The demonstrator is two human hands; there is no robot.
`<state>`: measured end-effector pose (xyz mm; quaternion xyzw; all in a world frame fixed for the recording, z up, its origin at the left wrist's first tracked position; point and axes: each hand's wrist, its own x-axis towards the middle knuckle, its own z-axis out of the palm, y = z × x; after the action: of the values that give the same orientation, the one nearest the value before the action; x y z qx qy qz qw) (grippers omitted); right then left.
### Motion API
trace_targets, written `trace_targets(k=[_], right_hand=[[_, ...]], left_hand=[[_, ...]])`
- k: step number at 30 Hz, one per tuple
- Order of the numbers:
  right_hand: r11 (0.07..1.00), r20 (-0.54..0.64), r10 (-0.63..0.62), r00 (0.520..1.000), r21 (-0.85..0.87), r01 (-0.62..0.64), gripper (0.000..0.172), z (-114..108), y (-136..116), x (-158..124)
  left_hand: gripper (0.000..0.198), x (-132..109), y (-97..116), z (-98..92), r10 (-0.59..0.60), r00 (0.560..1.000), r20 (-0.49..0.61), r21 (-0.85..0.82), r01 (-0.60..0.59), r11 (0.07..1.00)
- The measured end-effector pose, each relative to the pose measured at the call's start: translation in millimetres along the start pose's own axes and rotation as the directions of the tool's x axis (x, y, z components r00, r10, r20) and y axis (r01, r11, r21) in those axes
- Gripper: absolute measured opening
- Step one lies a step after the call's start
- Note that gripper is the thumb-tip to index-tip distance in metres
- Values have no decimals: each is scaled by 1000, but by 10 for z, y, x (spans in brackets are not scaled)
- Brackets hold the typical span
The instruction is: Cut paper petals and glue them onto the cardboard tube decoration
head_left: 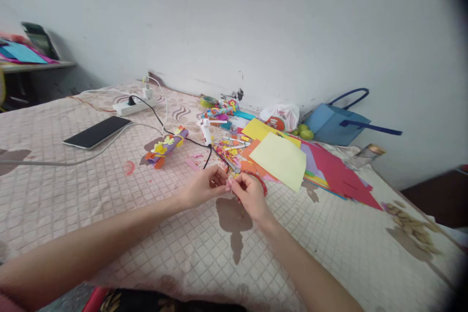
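Note:
Above the middle of the table, my left hand (206, 186) and my right hand (253, 197) meet, fingertips pinched together on a small pink piece (229, 185), which looks like paper. Its exact shape is too small to make out. A red handle (263, 186), apparently of scissors, shows behind my right hand. Farther back stands a white glue gun (205, 132) with a black cord. To the left of it lies a purple paper roll (168, 147) decorated with yellow and orange paper flowers.
Coloured paper sheets (280, 158) and scraps (234, 151) spread behind and right of my hands. A phone (97, 132) and a power strip (134, 107) with cables lie left. A blue bag (329, 124), a glass jar (368, 153) and peanuts (411, 224) are at the right.

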<state>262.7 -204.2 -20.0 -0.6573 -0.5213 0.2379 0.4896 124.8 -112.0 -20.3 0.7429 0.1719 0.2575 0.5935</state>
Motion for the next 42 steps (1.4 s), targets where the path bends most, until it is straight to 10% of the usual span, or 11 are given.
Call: trace_targets(k=[4, 13, 42], right_hand=[[998, 8, 11, 1000, 57, -12, 28, 5, -2, 14], [931, 190, 119, 974, 319, -176, 29, -83, 61, 80], [993, 214, 92, 973, 59, -107, 30, -73, 37, -48]], left_hand=[[34, -31, 11, 41, 15, 1000, 7, -21, -15, 1000], [29, 19, 71, -97, -272, 932, 241, -478, 358, 802], [35, 189, -194, -367, -195, 980, 31, -64, 197, 978]])
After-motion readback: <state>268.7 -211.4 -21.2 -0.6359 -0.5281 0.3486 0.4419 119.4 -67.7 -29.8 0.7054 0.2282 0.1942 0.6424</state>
